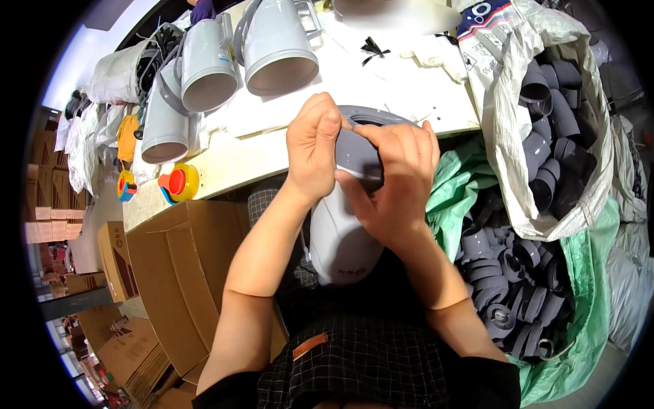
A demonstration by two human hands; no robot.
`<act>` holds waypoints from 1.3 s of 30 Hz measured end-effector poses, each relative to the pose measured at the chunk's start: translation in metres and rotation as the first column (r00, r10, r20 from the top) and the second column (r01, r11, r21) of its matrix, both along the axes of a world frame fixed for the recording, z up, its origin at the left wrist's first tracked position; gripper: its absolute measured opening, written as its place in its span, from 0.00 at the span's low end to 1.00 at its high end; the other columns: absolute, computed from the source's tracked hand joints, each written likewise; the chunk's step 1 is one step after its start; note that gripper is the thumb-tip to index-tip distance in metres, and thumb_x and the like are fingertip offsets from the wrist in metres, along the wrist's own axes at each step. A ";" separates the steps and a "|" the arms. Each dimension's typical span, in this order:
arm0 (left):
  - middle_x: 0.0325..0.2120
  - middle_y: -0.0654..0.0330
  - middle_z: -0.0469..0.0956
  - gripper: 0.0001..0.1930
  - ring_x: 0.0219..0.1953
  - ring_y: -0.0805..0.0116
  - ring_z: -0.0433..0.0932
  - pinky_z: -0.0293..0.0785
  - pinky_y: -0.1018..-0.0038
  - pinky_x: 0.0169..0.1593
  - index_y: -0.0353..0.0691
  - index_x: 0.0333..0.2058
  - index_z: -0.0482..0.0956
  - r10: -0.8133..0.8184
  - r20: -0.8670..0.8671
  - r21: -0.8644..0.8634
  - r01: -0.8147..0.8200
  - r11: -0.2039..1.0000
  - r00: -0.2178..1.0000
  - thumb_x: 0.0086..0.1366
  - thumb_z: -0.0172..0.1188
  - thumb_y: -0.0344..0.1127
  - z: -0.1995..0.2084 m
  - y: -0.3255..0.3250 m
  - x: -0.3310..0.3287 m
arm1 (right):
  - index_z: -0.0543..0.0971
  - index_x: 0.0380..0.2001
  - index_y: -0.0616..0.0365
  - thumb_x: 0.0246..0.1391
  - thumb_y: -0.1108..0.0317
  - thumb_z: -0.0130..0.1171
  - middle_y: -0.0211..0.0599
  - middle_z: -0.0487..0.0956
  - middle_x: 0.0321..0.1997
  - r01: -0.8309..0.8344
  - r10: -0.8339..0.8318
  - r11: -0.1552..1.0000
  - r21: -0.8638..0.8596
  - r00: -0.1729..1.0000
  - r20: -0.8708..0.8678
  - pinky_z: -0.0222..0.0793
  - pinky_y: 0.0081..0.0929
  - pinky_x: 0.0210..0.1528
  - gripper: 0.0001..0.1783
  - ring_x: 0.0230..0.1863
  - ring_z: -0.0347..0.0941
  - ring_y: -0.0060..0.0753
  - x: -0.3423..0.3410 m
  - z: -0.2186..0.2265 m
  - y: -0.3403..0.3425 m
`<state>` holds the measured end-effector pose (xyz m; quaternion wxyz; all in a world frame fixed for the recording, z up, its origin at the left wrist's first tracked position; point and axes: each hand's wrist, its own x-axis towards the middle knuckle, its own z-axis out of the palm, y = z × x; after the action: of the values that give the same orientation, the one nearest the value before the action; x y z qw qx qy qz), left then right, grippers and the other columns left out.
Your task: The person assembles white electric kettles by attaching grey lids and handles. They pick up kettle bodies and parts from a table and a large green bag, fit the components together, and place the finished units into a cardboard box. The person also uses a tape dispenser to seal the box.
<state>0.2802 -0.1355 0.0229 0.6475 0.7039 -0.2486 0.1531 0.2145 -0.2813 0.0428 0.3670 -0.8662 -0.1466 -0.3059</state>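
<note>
Left hand: we see the left hand (pixel 312 146) clenched around the top of the grey pipe fitting (pixel 340 235), the thumb pressing on the dark grey part

Right hand: the right hand (pixel 395 187) grasps the same fitting from the other side, its fingers (pixel 402 146) curled over the dark cap (pixel 357 153)

Fitting: it stands nearly upright in front of our body, between the two hands, at the near edge of the bench (pixel 252 160); its lower end is near the checked apron (pixel 354 354), but we cannot tell if it rests there

On the bench: three more large fittings (pixel 208 65) lie on their side, open mouths toward us, well apart from the hands; a red and yellow round thing (pixel 180 183) sits at the bench edge

Right side: a white sack (pixel 545 116) and a green sack (pixel 579 273) are full of small dark grey parts (pixel 504 286)

Left side: an open carton (pixel 184 273) stands below the bench

Risk, cap: we judge that the cap may sit crooked if the two hands press unevenly, because the fingers hide the rim

Risk, slipping: the body is smooth and round, so it could slide down from the grip

Risk, fingers: a fingertip may be pinched at the joint when the cap seats
</note>
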 end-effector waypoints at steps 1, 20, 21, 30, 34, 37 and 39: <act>0.25 0.57 0.66 0.17 0.32 0.64 0.66 0.64 0.71 0.39 0.33 0.26 0.72 0.007 0.024 0.026 -0.008 1.000 1.000 0.75 0.48 0.36 -0.002 0.000 0.001 | 0.79 0.51 0.50 0.43 0.56 0.71 0.36 0.76 0.42 -0.012 0.012 1.000 0.016 1.000 0.000 0.48 0.60 0.70 0.29 0.50 0.70 0.48 0.003 -0.003 0.000; 0.27 0.56 0.77 0.04 0.32 0.55 0.77 0.73 0.65 0.40 0.36 0.28 0.81 0.231 0.103 0.457 -0.252 0.853 0.968 0.56 0.67 0.27 -0.047 0.020 0.083 | 0.72 0.21 0.45 0.60 0.52 0.67 0.21 0.79 0.21 -0.435 0.708 -0.512 0.741 0.274 0.651 0.40 0.38 0.77 0.20 0.43 0.75 0.18 0.054 -0.102 -0.130; 0.27 0.55 0.77 0.05 0.32 0.54 0.76 0.73 0.65 0.40 0.35 0.27 0.80 0.325 0.180 0.546 -0.369 0.752 0.928 0.56 0.68 0.28 -0.097 0.034 0.117 | 0.71 0.20 0.45 0.59 0.51 0.68 0.21 0.78 0.20 -0.392 0.667 -0.548 0.739 0.327 0.669 0.42 0.40 0.76 0.21 0.41 0.75 0.19 0.055 -0.100 -0.117; 0.27 0.49 0.77 0.11 0.32 0.53 0.78 0.74 0.64 0.41 0.30 0.32 0.78 0.616 -0.122 0.571 -0.453 0.685 0.778 0.71 0.54 0.32 -0.134 0.055 0.171 | 0.71 0.36 0.55 0.66 0.56 0.57 0.31 0.73 0.31 0.158 0.875 -0.222 0.962 0.468 0.125 0.71 0.21 0.25 0.14 0.29 0.71 0.26 0.102 -0.154 -0.088; 0.29 0.59 0.78 0.12 0.32 0.69 0.79 0.75 0.72 0.39 0.33 0.33 0.77 0.385 -0.524 0.105 -0.391 0.914 0.759 0.75 0.51 0.34 -0.110 0.036 0.165 | 0.76 0.42 0.63 0.56 0.72 0.70 0.42 0.82 0.37 0.080 0.777 0.318 0.945 0.548 -0.308 0.82 0.28 0.39 0.14 0.39 0.83 0.31 0.109 -0.155 -0.036; 0.29 0.67 0.76 0.11 0.30 0.79 0.72 0.71 0.79 0.38 0.39 0.33 0.76 0.156 -0.683 -0.031 -0.242 0.970 0.713 0.76 0.52 0.36 -0.080 -0.007 0.102 | 0.75 0.43 0.63 0.53 0.80 0.69 0.36 0.82 0.38 0.072 0.495 0.643 0.763 0.721 -0.485 0.77 0.22 0.44 0.16 0.39 0.80 0.26 0.109 -0.150 -0.019; 0.27 0.71 0.74 0.11 0.29 0.81 0.68 0.66 0.82 0.35 0.41 0.33 0.75 0.085 -0.557 0.080 -0.048 0.996 0.826 0.76 0.53 0.38 -0.087 -0.017 0.064 | 0.73 0.49 0.60 0.50 0.67 0.77 0.43 0.79 0.48 0.201 0.662 0.480 0.854 0.557 -0.502 0.78 0.27 0.44 0.28 0.47 0.78 0.28 0.103 -0.157 -0.020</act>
<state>0.3440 -0.1530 -0.0645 0.6639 0.7459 -0.0280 -0.0453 0.3170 -0.3009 -0.1140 0.8038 -0.5727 0.0681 0.1455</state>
